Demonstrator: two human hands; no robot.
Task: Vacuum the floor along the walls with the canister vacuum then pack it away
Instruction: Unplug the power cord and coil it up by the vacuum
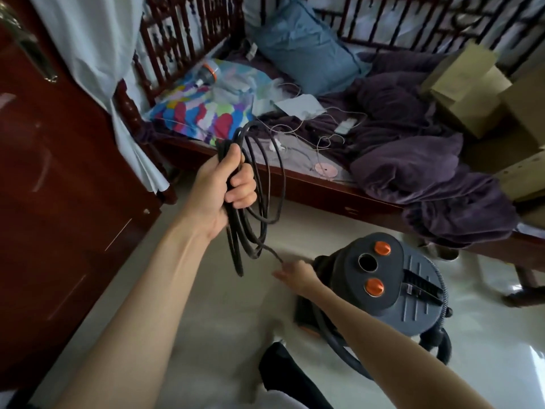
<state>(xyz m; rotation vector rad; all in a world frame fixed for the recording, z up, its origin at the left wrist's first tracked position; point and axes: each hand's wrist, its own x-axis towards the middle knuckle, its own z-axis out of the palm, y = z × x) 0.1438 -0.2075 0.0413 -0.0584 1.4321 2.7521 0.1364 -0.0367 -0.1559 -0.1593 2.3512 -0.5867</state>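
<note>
Gripping a bundle of looped black rubbery power cord, the left hand holds it clenched, coils hanging toward 6 o'clock below the fist. One strand runs toward 4 o'clock to the blurred right hand; whether it pinches the strand I cannot tell. At its 3 o'clock stands the round grey plastic canister vacuum with orange knobs. No readable writing.

one canister vacuum, two orange knobs, one coiled cord, two hands
</note>
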